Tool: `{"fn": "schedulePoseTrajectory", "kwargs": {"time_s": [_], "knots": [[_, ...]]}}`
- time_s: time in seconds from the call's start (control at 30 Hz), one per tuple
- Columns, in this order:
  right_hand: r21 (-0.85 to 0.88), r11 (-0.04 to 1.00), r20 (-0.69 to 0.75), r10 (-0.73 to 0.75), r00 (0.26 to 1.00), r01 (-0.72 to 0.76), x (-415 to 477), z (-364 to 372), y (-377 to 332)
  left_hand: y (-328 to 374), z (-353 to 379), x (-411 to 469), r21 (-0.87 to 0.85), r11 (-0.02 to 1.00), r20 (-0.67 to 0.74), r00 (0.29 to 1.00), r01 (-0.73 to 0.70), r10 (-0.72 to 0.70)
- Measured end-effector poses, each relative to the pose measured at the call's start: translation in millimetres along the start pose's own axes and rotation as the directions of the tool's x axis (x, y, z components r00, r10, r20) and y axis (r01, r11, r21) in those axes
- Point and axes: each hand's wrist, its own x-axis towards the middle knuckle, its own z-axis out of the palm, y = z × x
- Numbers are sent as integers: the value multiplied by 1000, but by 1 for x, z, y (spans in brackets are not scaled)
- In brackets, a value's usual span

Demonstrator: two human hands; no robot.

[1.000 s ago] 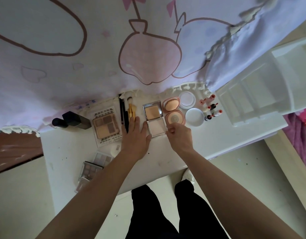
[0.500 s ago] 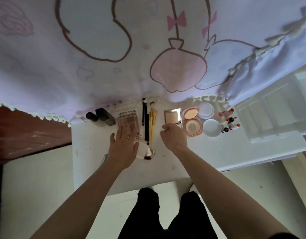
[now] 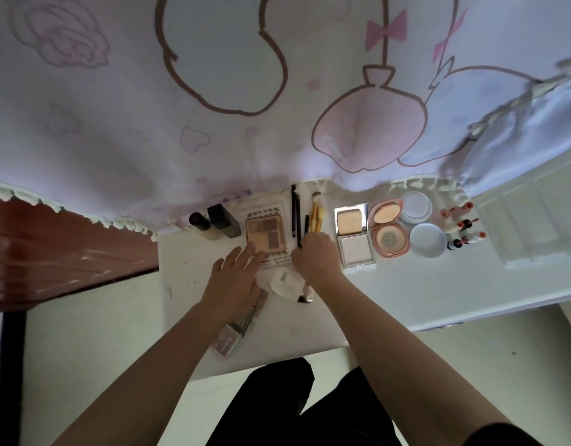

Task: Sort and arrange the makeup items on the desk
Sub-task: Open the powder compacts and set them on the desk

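Note:
On the white desk [image 3: 406, 284] lies a row of makeup. My left hand [image 3: 234, 278] lies flat with straight fingers, its fingertips touching the near edge of the open brown eyeshadow palette [image 3: 265, 233]. My right hand [image 3: 316, 255] is curled over the near ends of the black pencils [image 3: 295, 217] and yellow-handled brushes [image 3: 315, 215]; its fingertips are hidden, so what it grips is unclear. A square silver powder compact [image 3: 353, 235] lies open just right of that hand. A white puff [image 3: 285, 281] and a silver-ended brush [image 3: 305, 296] lie between my wrists.
Two dark bottles [image 3: 213, 222] stand at the back left. A pink round compact [image 3: 387, 228], two white round lids [image 3: 427, 239] and several small red-capped bottles [image 3: 464, 226] sit to the right. A clear palette [image 3: 236, 333] lies under my left forearm. A white rack [image 3: 535, 226] is far right.
My right hand has moved left from the square compact to the brushes and pencils. My left hand stays at the eyeshadow palette. The camera has tilted so the desk sits lower in view.

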Motion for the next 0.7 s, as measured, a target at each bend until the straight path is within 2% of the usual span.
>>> {"fn": "schedulePoseTrajectory", "kwargs": {"time_s": [0.27, 0.53, 0.6, 0.7], "knots": [[-52, 997, -4, 57, 998, -57, 4, -4, 3, -3, -1, 0, -41, 999, 5, 1000, -22, 23], [120, 988, 8, 97, 995, -97, 4, 1, 2, 0, -17, 2, -88, 996, 73, 997, 10, -3], [147, 984, 5, 99, 995, -99, -9, -1, 1, 0, -23, 3, -198, 980, 48, 999, 24, -14], [254, 963, -1, 98, 995, -94, -35, -9, 8, 9, -37, 5, -491, 871, -146, 986, -2, -80]]}}
